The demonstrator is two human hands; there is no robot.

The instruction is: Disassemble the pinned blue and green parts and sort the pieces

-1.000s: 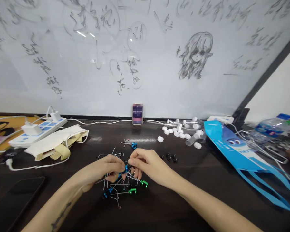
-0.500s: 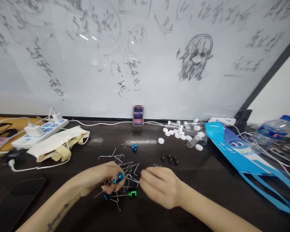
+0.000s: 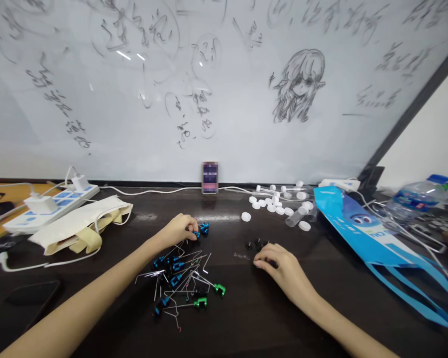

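Observation:
My left hand reaches to the back of the pile, its fingers closed on a small blue metal fitting. Right beside it another blue fitting lies on the dark table. In front spreads a tangle of bent wires with blue fittings and green ones on their ends. My right hand is low over the table, thumb and fingertips pinched together; anything between them is too small to make out. It partly covers a group of small black screw-like pieces.
White round caps and clear tubes lie at back right. A blue bag and a water bottle stand further right. At left are a power strip, a cream pouch and a dark phone.
My left hand has moved up and away from the wire pile with the blue fitting to the lone one behind. My right hand has shifted right to the black pieces.

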